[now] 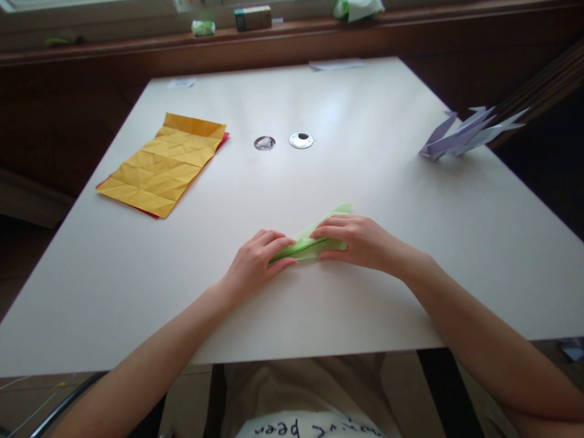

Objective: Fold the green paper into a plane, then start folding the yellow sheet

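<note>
A light green folded paper point(306, 244) lies low over the near middle of the white table, with creased layers along its length and a pointed flap up at its right. My left hand point(261, 258) is closed on its left end, thumb in front and fingers behind. At the right end, my right hand point(360, 242) grips the paper too, its fingers on top and thumb along the near edge. Both palms face the paper, and the fingers cover parts of the folds.
Creased yellow paper point(159, 164) lies on red paper point(223, 141) at the left of the white table point(356, 322). Purple folded paper figures point(456, 139) stand at the right edge. Two round holes, one with a metal ring point(295, 145), are set in the tabletop. A small box point(253, 18) sits on the sill.
</note>
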Action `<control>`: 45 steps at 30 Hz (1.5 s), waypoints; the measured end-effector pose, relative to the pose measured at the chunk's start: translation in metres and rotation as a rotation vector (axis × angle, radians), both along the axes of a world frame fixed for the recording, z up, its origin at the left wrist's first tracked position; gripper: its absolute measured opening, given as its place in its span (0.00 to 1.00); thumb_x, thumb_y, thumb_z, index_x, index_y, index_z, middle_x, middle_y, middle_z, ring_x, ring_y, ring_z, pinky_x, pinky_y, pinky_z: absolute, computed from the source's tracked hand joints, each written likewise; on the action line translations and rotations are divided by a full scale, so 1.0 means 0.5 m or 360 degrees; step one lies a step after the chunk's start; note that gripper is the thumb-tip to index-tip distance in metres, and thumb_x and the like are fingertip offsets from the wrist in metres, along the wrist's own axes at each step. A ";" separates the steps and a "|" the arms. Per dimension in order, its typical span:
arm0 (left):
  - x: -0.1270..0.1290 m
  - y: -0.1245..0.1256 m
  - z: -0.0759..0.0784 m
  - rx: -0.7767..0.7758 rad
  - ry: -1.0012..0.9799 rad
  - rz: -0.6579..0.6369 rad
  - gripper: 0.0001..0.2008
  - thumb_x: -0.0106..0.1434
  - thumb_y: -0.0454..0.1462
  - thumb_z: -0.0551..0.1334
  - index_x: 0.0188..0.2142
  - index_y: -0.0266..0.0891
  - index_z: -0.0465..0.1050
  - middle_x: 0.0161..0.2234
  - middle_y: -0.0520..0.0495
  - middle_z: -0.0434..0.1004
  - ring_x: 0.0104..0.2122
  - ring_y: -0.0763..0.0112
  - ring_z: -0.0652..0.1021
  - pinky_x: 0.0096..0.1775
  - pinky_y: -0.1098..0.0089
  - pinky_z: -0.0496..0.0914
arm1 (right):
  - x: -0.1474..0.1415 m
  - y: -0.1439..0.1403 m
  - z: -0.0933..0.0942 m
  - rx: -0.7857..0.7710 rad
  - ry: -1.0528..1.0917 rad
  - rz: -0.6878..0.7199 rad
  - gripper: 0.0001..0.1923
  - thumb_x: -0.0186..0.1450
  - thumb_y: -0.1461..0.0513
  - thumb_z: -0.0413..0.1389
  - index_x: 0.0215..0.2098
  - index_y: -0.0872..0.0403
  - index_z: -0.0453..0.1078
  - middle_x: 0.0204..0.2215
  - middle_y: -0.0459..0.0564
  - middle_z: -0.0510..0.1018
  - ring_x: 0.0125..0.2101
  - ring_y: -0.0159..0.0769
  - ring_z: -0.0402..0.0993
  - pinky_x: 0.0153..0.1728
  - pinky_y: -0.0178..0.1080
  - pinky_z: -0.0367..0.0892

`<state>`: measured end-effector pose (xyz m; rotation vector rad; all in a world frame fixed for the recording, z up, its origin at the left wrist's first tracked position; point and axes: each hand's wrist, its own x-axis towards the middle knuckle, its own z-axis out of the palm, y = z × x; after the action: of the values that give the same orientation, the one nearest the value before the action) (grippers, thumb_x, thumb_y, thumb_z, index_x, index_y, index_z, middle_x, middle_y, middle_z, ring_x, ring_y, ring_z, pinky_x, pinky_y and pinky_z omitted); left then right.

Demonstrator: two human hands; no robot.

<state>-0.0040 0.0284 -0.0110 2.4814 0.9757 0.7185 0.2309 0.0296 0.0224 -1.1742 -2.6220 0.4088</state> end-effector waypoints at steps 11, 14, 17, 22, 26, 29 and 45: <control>0.004 -0.001 0.002 -0.0023 -0.0013 0.0028 0.10 0.64 0.35 0.53 0.42 0.39 0.69 0.38 0.47 0.72 0.39 0.70 0.70 0.42 0.69 0.67 | -0.005 -0.004 0.006 0.0047 0.0041 -0.0063 0.10 0.64 0.60 0.49 0.38 0.53 0.70 0.33 0.49 0.77 0.33 0.34 0.72 0.33 0.34 0.62; 0.004 -0.001 0.004 -0.0037 -0.0007 0.0024 0.10 0.64 0.36 0.52 0.42 0.40 0.69 0.39 0.47 0.72 0.40 0.69 0.70 0.42 0.68 0.67 | -0.006 -0.004 0.006 0.0047 0.0042 -0.0060 0.11 0.65 0.60 0.48 0.37 0.53 0.71 0.33 0.49 0.77 0.33 0.34 0.72 0.33 0.34 0.61; 0.003 -0.001 0.003 -0.0029 -0.0007 0.0020 0.10 0.64 0.37 0.53 0.43 0.40 0.69 0.39 0.47 0.72 0.40 0.69 0.70 0.42 0.68 0.67 | -0.004 -0.003 0.002 0.0055 0.0029 -0.0064 0.09 0.64 0.60 0.49 0.38 0.53 0.70 0.33 0.49 0.77 0.33 0.34 0.72 0.33 0.34 0.61; 0.003 -0.001 0.003 -0.0031 -0.0013 0.0019 0.10 0.63 0.38 0.54 0.43 0.40 0.69 0.38 0.47 0.72 0.40 0.69 0.70 0.42 0.68 0.67 | -0.002 -0.002 -0.002 0.0070 0.0042 -0.0044 0.09 0.63 0.60 0.51 0.38 0.53 0.70 0.33 0.49 0.77 0.34 0.35 0.72 0.33 0.34 0.61; 0.002 -0.001 0.004 -0.0036 -0.0002 0.0021 0.10 0.64 0.37 0.53 0.42 0.40 0.69 0.38 0.47 0.72 0.40 0.69 0.70 0.42 0.69 0.67 | -0.003 -0.003 0.002 0.0054 0.0058 -0.0056 0.10 0.65 0.60 0.48 0.37 0.53 0.71 0.33 0.49 0.77 0.33 0.34 0.72 0.33 0.34 0.62; 0.002 -0.001 0.004 -0.0024 0.0003 0.0018 0.10 0.64 0.37 0.54 0.42 0.40 0.69 0.39 0.47 0.72 0.40 0.69 0.70 0.42 0.69 0.67 | -0.004 -0.003 0.000 0.0073 0.0060 -0.0056 0.10 0.65 0.62 0.47 0.37 0.54 0.70 0.33 0.49 0.77 0.33 0.33 0.72 0.33 0.34 0.62; 0.002 -0.001 -0.002 0.0080 -0.0079 0.0010 0.11 0.61 0.37 0.58 0.44 0.39 0.67 0.36 0.48 0.74 0.38 0.69 0.70 0.41 0.68 0.68 | -0.008 -0.004 -0.015 0.0161 -0.0015 -0.0096 0.07 0.63 0.64 0.50 0.36 0.53 0.70 0.35 0.48 0.75 0.35 0.34 0.70 0.32 0.34 0.61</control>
<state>-0.0029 0.0281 -0.0118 2.4920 0.9595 0.8123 0.2269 0.0278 0.0150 -1.2212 -2.5750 0.2566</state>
